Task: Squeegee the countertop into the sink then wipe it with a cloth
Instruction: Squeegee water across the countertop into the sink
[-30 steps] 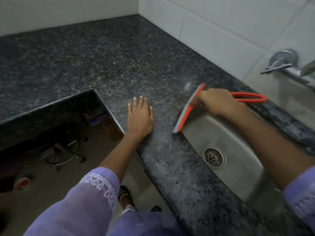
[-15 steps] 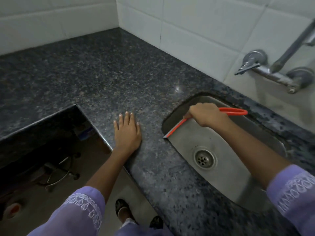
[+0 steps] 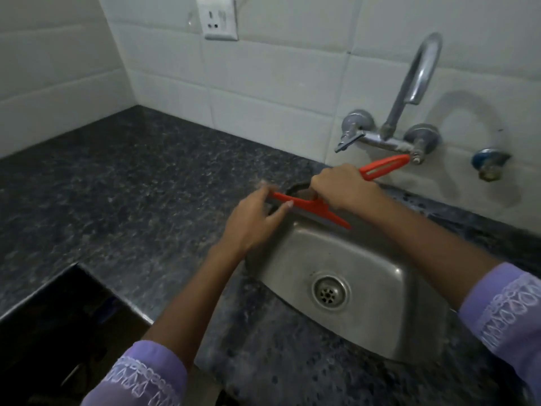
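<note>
Dark granite surface (image 3: 131,183) runs off left, and from my feed the orange squeegee (image 3: 310,205) hangs over the sink's (image 3: 366,259) far-left corner, blade running left-right, right hand (image 3: 342,187) wrapped round its handle, left hand (image 3: 251,221) pinching the blade's left end, so both are on it.

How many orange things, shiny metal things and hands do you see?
Orange: 1, the squeegee
Shiny metal: 2, the sink and the tap
Hands: 2, the left hand and the right hand, both holding the squeegee
Total: 5
</note>
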